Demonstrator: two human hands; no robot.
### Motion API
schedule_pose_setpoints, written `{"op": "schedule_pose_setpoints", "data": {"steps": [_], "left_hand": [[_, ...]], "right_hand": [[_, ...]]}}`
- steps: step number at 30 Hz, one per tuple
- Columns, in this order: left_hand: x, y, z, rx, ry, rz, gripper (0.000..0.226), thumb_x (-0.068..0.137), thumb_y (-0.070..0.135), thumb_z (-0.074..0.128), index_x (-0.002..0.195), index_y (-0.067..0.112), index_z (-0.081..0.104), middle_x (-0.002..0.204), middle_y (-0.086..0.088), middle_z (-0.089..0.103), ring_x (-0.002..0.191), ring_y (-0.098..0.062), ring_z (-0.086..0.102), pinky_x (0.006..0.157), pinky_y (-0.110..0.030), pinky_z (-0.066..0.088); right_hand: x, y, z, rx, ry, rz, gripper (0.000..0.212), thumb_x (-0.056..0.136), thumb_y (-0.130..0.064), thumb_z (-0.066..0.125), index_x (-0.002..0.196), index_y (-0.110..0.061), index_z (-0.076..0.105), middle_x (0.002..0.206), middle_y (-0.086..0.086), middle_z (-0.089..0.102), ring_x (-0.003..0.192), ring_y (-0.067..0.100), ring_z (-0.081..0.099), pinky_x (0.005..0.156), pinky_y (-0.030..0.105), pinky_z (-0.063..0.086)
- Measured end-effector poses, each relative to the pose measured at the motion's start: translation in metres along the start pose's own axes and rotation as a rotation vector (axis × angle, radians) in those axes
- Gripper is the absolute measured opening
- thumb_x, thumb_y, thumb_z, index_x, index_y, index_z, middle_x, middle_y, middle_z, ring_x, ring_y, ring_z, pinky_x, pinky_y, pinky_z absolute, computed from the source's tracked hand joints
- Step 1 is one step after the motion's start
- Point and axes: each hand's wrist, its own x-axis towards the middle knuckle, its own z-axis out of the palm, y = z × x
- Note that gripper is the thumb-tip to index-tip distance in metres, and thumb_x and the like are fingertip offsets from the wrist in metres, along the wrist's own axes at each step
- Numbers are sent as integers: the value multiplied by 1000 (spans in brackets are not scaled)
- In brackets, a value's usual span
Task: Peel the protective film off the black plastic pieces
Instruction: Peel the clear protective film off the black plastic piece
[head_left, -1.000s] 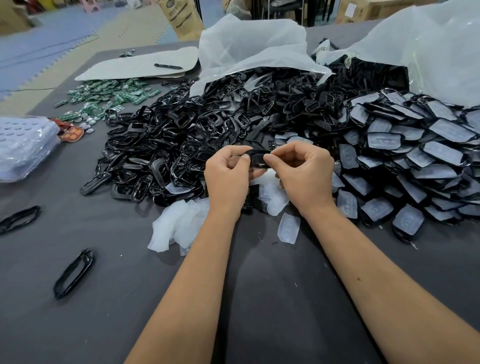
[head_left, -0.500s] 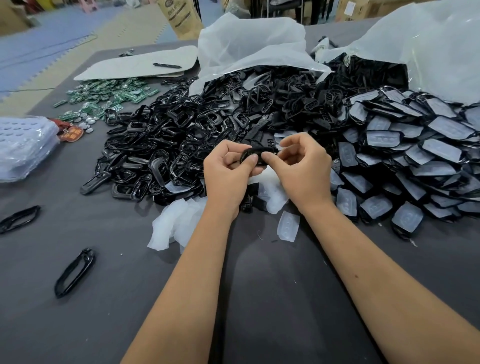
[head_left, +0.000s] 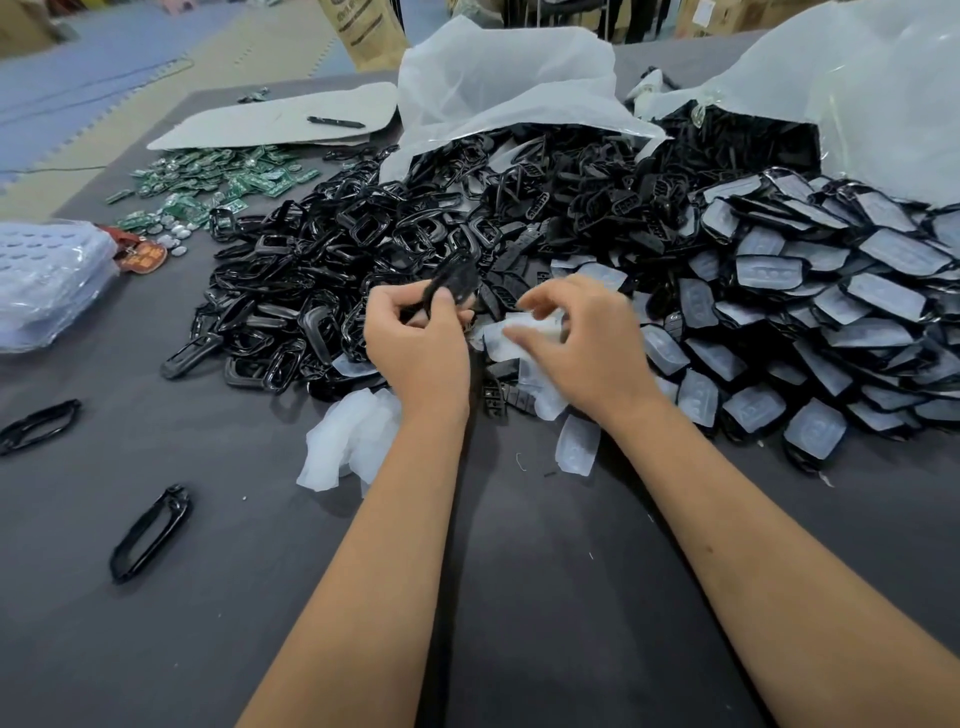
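Two bare hands work above the dark grey table (head_left: 519, 597): the left hand (head_left: 415, 343) pinches a small glossy black plastic piece (head_left: 457, 278) between thumb and fingertips, lifted over the heap of black plastic frames (head_left: 322, 270). Just beside it, the right hand (head_left: 582, 343) has curled fingers pinching a translucent white film strip (head_left: 511, 332) (blurred). Film-covered black pieces (head_left: 831, 312) are piled to the right, and crumpled peeled films (head_left: 348, 441) lie near the left wrist.

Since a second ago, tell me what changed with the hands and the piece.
The hands parted: the left hand lifted the black piece up and away, and the right hand drew the protective film off rightward. The piles on the table stayed put.
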Motion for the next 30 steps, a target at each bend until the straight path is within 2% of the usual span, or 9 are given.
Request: {"op": "schedule_pose_setpoints", "data": {"steps": [3, 7, 9, 12, 14, 19, 24, 28, 30], "left_hand": [[1, -1, 0, -2, 60, -16, 19, 91, -1, 65, 87, 15, 55, 74, 11, 69, 68, -23, 77, 66, -33, 58], [0, 0, 1, 21, 39, -31, 19, 91, 0, 65, 87, 16, 55, 67, 24, 67, 68, -22, 77, 65, -29, 57], [0, 0, 2, 33, 25, -38, 18, 92, 0, 64, 88, 15, 55, 67, 29, 66, 67, -19, 77, 63, -25, 55], [-1, 0, 1, 41, 3, -57, 16, 92, 1, 65, 91, 14, 56, 68, 28, 68, 68, -17, 77, 64, -27, 57], [-1, 1, 1, 46, -3, -64, 15, 91, 1, 65, 91, 14, 56, 68, 25, 69, 68, -17, 77, 64, -28, 57], [-1, 1, 2, 62, -17, -70, 15, 89, 0, 68, 89, 12, 60, 81, 2, 66, 65, -18, 76, 63, -29, 56], [-4, 2, 1, 46, -139, -64, 22, 89, -4, 68, 98, 15, 66, 91, -8, 71, 67, -23, 77, 68, -33, 62], [-6, 2, 1, 74, -244, -62, 23, 90, -6, 67, 100, 13, 76, 92, -6, 75, 71, -27, 79, 72, -40, 64], [-6, 3, 1, 94, -259, -75, 21, 91, -6, 68, 100, 11, 77, 96, -8, 75, 71, -28, 79, 67, -35, 63]], "right_hand": [[-3, -4, 6, -199, -145, -42, 34, 82, -56, 81, 96, -26, 76, 98, -9, 57, 90, 12, 56, 71, 33, 48], [-2, -6, 5, -196, -125, -9, 21, 88, -43, 79, 79, -27, 68, 92, -11, 55, 85, 13, 56, 71, 32, 46], [-1, -7, 5, -208, -124, -16, 17, 90, -40, 78, 92, -26, 69, 95, -10, 57, 90, 15, 57, 75, 34, 49], [0, -8, 6, -263, -196, -16, 34, 92, -45, 74, 121, -27, 70, 103, -7, 55, 105, 17, 54, 84, 37, 52], [1, -9, 7, -266, -202, -3, 27, 92, -46, 74, 112, -28, 73, 101, -8, 52, 105, 16, 52, 82, 35, 49], [-2, -4, 4, 28, -55, 23, 16, 86, -28, 82, 82, -21, 69, 91, -6, 61, 89, 14, 54, 78, 29, 42], [-1, 1, -5, 453, 166, 121, 12, 89, -9, 76, 85, -12, 65, 79, -4, 65, 74, 9, 60, 73, 23, 48], [-1, 5, -5, 546, 178, 143, 3, 94, -14, 74, 93, -16, 73, 85, -5, 70, 80, 8, 63, 79, 23, 51], [0, 5, -5, 579, 175, 158, 7, 97, -15, 71, 95, -21, 72, 85, -6, 68, 78, 10, 62, 71, 25, 53]]}}
